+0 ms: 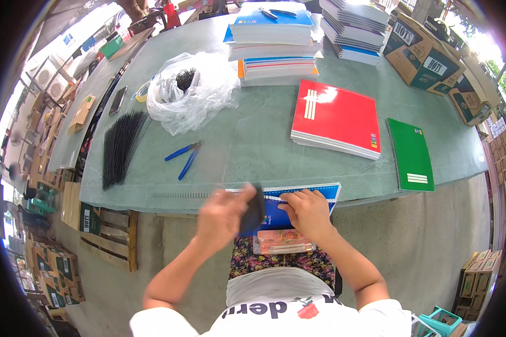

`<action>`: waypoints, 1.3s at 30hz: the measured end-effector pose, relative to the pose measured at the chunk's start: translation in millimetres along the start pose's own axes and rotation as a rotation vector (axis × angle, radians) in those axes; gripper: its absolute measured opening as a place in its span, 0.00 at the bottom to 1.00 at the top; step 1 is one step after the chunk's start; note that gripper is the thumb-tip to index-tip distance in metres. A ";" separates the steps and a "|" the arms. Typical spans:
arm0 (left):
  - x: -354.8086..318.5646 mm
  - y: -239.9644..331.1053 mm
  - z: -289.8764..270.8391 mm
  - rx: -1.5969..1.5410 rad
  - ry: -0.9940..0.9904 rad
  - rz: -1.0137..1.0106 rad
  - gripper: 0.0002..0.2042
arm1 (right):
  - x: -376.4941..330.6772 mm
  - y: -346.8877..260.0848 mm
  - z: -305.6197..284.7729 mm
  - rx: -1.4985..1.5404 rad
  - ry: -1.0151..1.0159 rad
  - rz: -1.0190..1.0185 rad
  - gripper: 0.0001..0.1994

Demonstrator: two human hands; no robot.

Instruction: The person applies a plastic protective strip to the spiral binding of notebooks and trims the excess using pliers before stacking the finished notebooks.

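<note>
A blue notebook (pixel 284 218) lies at the table's near edge, with a row of holes along its far side. A thin wire coil (pixel 180 195) stretches left from that side. My right hand (pixel 309 210) is closed on the notebook's holed edge, thumb and fingers pinching near the coil. My left hand (pixel 225 216) is blurred by motion and sits over the coil, just left of the notebook. A dark flat piece (pixel 255 212), also smeared, appears gripped at its fingertips; its exact kind cannot be made out. On my lap rests a pinkish patterned case (pixel 279 236).
Blue-handled cutters (pixel 184 157) lie left, near a bundle of black coils (pixel 122 149). Beyond is a clear plastic bag (pixel 208 92) holding coils. Red notebooks (pixel 337 118), a green notebook (pixel 410 154), tall notebook stacks (pixel 275 48) and cartons (pixel 424 56) occupy the far and right sides.
</note>
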State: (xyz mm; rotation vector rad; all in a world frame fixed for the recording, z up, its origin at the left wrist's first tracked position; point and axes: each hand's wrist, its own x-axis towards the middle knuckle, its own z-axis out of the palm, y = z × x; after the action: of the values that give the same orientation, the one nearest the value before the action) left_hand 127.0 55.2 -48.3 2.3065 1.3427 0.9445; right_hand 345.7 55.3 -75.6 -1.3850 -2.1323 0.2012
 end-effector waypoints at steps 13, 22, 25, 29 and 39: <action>14.7 18.6 -1.8 -0.178 0.131 -0.065 0.17 | -48.2 57.1 -12.6 1.304 0.048 0.712 0.10; 31.1 36.5 14.8 -0.105 0.315 -0.051 0.17 | -48.5 53.8 -10.1 1.261 0.030 0.666 0.09; 12.5 27.3 29.5 -0.043 -0.486 0.147 0.16 | -48.1 56.3 -9.1 1.301 0.069 0.675 0.10; 24.9 32.9 31.6 -0.115 -0.107 0.008 0.16 | -53.7 56.8 -6.9 1.306 0.036 0.667 0.10; 43.7 52.3 33.9 -0.148 -0.049 0.026 0.17 | -43.3 49.5 -16.4 1.493 0.105 0.757 0.26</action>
State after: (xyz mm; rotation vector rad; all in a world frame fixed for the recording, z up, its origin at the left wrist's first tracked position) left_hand 199.0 67.8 -27.2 2.2256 1.1850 0.9547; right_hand 406.2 36.7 -99.8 -1.0092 -0.7027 1.5462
